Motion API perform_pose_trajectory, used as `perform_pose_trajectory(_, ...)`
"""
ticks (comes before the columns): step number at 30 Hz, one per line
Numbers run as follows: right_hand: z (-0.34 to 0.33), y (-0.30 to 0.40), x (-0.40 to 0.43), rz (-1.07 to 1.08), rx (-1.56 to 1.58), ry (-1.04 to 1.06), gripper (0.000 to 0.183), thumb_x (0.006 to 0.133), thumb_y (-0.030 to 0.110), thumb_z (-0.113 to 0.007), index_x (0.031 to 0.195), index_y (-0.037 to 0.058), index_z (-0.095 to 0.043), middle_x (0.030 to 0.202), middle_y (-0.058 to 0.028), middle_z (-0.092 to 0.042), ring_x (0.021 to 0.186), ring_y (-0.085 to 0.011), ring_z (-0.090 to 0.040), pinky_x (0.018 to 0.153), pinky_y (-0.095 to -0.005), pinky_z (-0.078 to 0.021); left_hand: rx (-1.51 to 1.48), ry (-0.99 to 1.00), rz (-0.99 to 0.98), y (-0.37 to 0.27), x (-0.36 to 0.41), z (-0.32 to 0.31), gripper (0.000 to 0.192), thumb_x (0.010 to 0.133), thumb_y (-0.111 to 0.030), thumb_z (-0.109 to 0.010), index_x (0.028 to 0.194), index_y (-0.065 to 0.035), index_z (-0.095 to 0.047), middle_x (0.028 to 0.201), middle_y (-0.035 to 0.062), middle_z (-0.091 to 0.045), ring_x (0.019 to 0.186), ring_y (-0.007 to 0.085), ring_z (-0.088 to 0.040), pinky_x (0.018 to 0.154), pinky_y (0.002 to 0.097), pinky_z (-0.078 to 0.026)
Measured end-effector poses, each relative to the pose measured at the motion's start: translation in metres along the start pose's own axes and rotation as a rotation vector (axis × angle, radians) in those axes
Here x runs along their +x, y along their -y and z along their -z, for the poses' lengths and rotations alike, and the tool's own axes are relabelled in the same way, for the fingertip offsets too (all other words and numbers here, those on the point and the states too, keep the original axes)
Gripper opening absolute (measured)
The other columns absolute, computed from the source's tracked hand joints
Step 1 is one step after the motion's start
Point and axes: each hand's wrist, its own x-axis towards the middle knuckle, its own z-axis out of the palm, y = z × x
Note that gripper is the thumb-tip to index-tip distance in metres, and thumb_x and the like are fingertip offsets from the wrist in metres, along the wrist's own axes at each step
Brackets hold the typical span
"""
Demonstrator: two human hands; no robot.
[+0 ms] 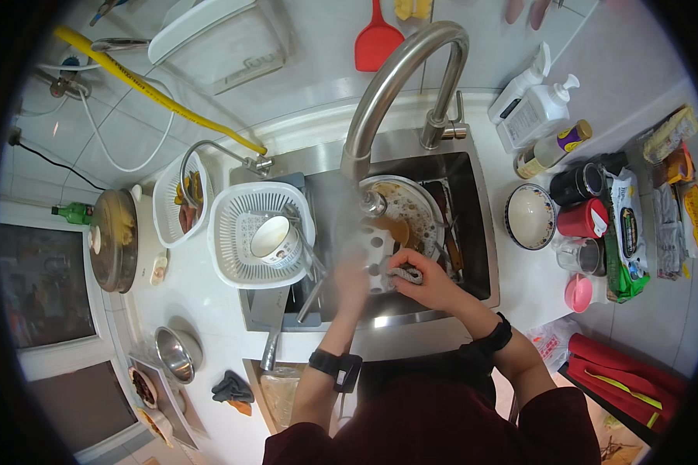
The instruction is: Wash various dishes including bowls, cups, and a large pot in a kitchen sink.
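My right hand (433,285) grips a grey scrubbing pad (408,274) over the steel sink (481,232). The pad is against the right side of a white perforated piece (375,242) with round holes. At the left edge of that piece is my left hand (352,282); a smear in the picture blurs its fingers, so its hold cannot be made out. Just beyond, a white dish (427,203) holds brownish, sudsy water. The faucet (358,145) arches above, its outlet hidden by the blur. Long utensils (452,238) lie along the sink's right side.
Left of my hands, a white draining basket (224,247) holds a bowl (274,238) and utensils. A cleaver (270,319) lies across the sink's front-left rim, its handle overhanging. A patterned bowl (529,218), a bottle (552,149) and cups stand on the right counter.
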Motion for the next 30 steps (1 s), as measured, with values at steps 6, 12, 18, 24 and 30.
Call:
perform_pose_trajectory(6, 0.007, -0.007, 0.006, 0.184, -0.380, 0.003, 0.029, 0.077, 0.007, -0.056, 0.105, 0.0057, -0.052, 0.114, -0.0093, -0.048, 0.105, -0.0236, -0.043, 0.094, -0.0352, -0.0318, 0.051, 0.012, -0.137, 0.004, -0.011, -0.009, 0.046, 0.094, -0.036, -0.038, 0.066, -0.0041, -0.057, 0.047, -0.0060, -0.040, 0.041, 0.0033, -0.032, 0.038, 0.0222, -0.023)
perform_pose_trajectory(12, -0.008, -0.031, 0.005, 0.354, -0.809, -0.118, 0.030, 0.081, 0.010, -0.052, 0.111, 0.0095, -0.054, 0.130, -0.0103, -0.041, 0.122, -0.0329, -0.031, 0.101, -0.0444, -0.0252, -0.060, 0.053, -0.038, -0.039, -0.020, -0.012, 0.046, 0.094, -0.035, -0.037, 0.064, -0.0052, -0.056, 0.048, -0.0050, -0.041, 0.040, 0.0036, -0.032, 0.037, 0.0227, -0.023)
perform_pose_trajectory(18, -0.015, -0.021, 0.021, 0.416, -0.861, -0.143, 0.035, 0.081, 0.006, -0.046, 0.115, 0.0046, -0.052, 0.123, -0.0133, -0.047, 0.116, -0.0293, -0.041, 0.099, -0.0410, -0.0293, -0.243, 0.054, 0.045, -0.069, -0.022, -0.006, 0.044, 0.094, -0.033, -0.037, 0.065, -0.0054, -0.053, 0.049, -0.0049, -0.040, 0.041, 0.0035, -0.030, 0.037, 0.0228, -0.022)
perform_pose_trajectory(24, 0.028, -0.060, 0.055, -0.112, -0.249, -0.081, 0.027, 0.081, 0.013, -0.040, 0.100, -0.0018, -0.054, 0.105, -0.0157, -0.054, 0.101, -0.0287, -0.050, 0.090, -0.0303, -0.0359, -0.104, 0.077, -0.172, -0.056, -0.035, -0.002, 0.045, 0.094, -0.032, -0.037, 0.057, -0.0071, -0.045, 0.047, -0.0054, -0.036, 0.041, 0.0040, -0.028, 0.037, 0.0238, -0.018)
perform_pose_trajectory(30, 0.025, -0.065, 0.037, -0.798, 0.585, -0.319, 0.038, 0.089, 0.027, -0.035, 0.110, 0.0006, -0.051, 0.111, -0.0090, -0.055, 0.103, -0.0223, -0.051, 0.089, -0.0360, -0.0390, -0.019, -0.075, -0.067, -0.042, -0.030, 0.001, 0.044, 0.094, -0.031, -0.039, 0.061, -0.0037, -0.050, 0.053, -0.0047, -0.042, 0.051, 0.0032, -0.036, 0.044, 0.0224, -0.028)
